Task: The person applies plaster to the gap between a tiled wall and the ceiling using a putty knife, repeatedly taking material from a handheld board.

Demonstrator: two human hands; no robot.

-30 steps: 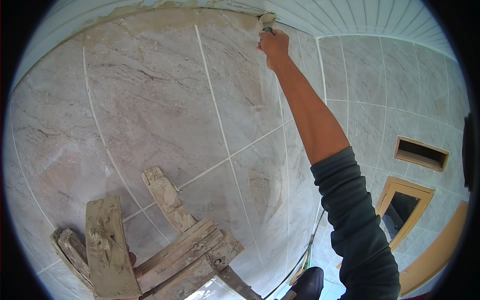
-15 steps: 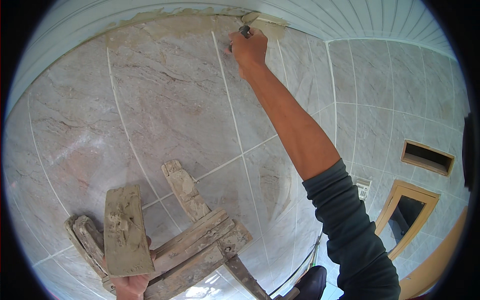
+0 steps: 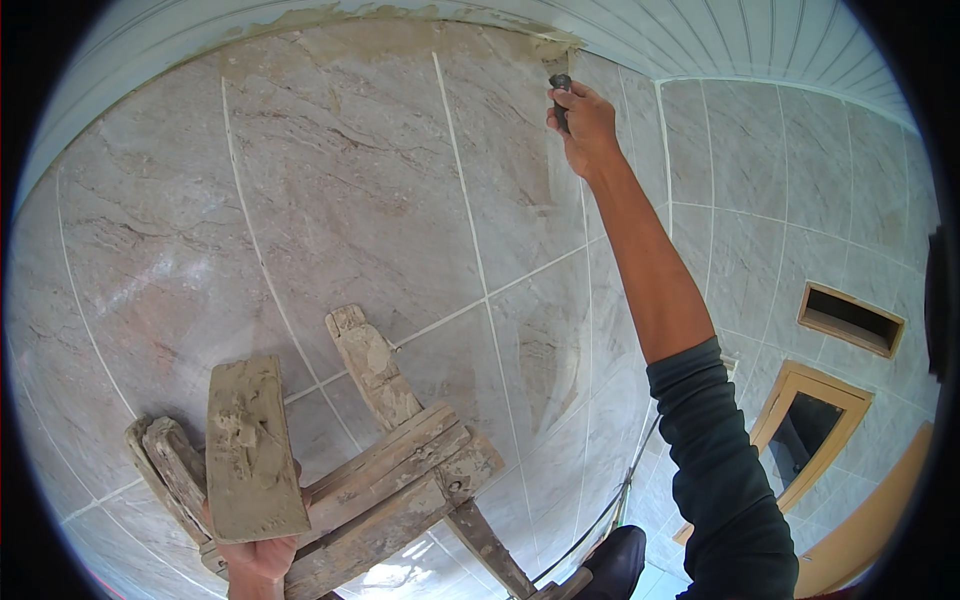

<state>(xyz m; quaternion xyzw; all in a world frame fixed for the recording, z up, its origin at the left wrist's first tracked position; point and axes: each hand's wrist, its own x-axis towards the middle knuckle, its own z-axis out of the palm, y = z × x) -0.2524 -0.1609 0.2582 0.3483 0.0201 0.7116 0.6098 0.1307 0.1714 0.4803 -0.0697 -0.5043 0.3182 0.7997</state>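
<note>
grey-veined marble-look tiles (image 3: 340, 200), glossy and large, cover the wall, split by thin pale grout lines that bend with the lens. along the top edge a ragged band of tan mortar (image 3: 330, 18) meets a ceiling of white ribbed panels (image 3: 700, 35).

the right hand (image 3: 582, 125) is raised high against the wall near the top corner, its fingers (image 3: 572, 100) clamped together around a small dark tool (image 3: 561, 84); only the tool's rounded upper end shows above the fist (what kind of tool it is cannot be told). the forearm is bare, and a dark teal sleeve (image 3: 720, 470) covers the upper arm.

the left hand (image 3: 258, 555) sits at the bottom edge, partly cut off, fingers closed from below on a flat rectangular board (image 3: 250, 450) crusted with dried and damp grey-brown mortar, rough and lumpy on its face. the grip itself is mostly hidden under the board.

just beside and behind the board stands a rough wooden trestle (image 3: 400, 470), its planks splashed with hardened cement, one leg slanting down out of view. at the lower right a wood-framed opening (image 3: 805, 435) and a smaller framed recess (image 3: 850, 320) are set in the tiled wall. a dark rounded shape (image 3: 615, 560) at the bottom is hard to make out.
</note>
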